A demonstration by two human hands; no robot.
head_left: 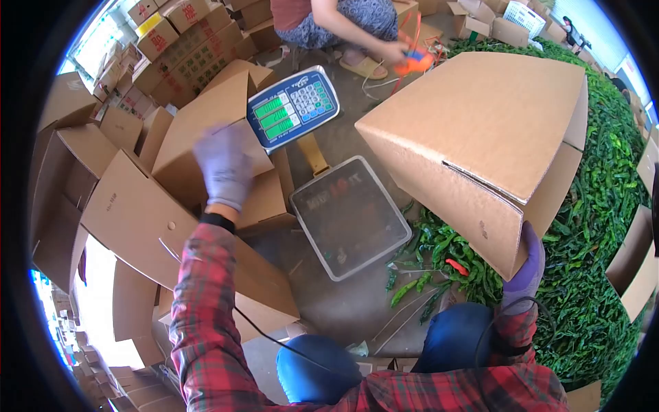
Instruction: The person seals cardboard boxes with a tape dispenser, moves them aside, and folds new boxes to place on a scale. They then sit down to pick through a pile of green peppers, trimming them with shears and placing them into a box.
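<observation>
My left hand (225, 165), in a grey-purple glove, is over an open cardboard box (199, 123) left of the scale display (292, 106); its fingers are blurred. My right hand (525, 268), in a purple glove, grips the lower corner of a large cardboard box (473, 117), with its fingers partly hidden behind the cardboard. That box is tilted, above the edge of a pile of green peppers (583, 275). Between my hands is the scale's platform (351, 218) with nothing on it. The display shows lit green readouts.
Several open cardboard boxes (130, 199) crowd the left side, with stacked boxes (199, 62) behind. A person (336, 20) crouches at the top beside an orange tool (414, 62). A white basket (523, 18) is at the back right. One red pepper (456, 267) lies near my knee.
</observation>
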